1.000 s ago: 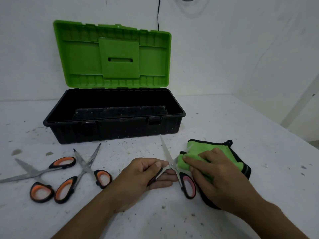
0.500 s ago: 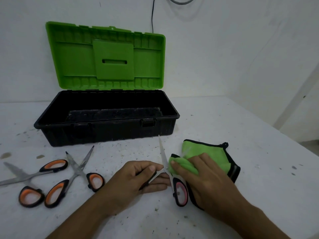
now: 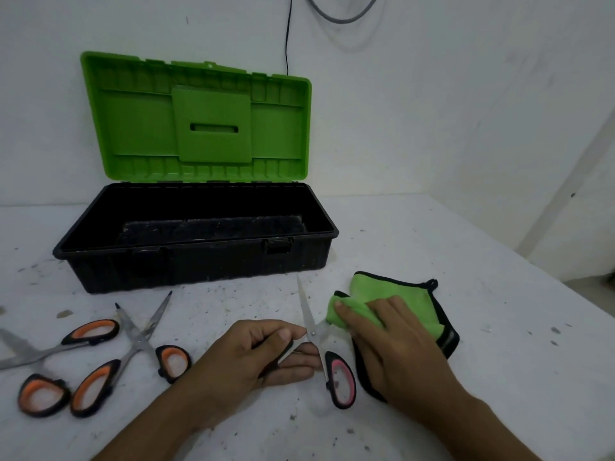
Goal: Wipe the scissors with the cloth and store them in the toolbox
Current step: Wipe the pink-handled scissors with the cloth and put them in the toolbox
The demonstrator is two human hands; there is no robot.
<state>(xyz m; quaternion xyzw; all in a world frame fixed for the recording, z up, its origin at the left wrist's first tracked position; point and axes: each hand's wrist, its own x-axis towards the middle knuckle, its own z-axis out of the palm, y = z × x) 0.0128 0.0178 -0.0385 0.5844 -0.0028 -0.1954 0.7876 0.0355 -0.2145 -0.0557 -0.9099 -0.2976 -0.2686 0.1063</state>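
Pink-handled scissors [image 3: 339, 379] lie open on the white table, one blade pointing toward the toolbox. My left hand [image 3: 253, 357] grips their hidden left handle. My right hand [image 3: 396, 344] presses a folded corner of the green cloth [image 3: 409, 299] with black trim against the other blade, near the pivot. The black toolbox [image 3: 186, 261] stands behind with its green lid [image 3: 206, 118] raised; I see nothing lying inside it.
Two orange-handled scissors lie open at the left: one pair [image 3: 133, 347] nearer my left hand, another [image 3: 43, 357] at the frame's edge. The table's right edge [image 3: 545, 271] runs diagonally. A cable [image 3: 287, 34] hangs on the wall.
My right hand with the cloth slid a little up along the blade. The view shifted slightly right, so the toolbox and orange scissors sit further left in frame.
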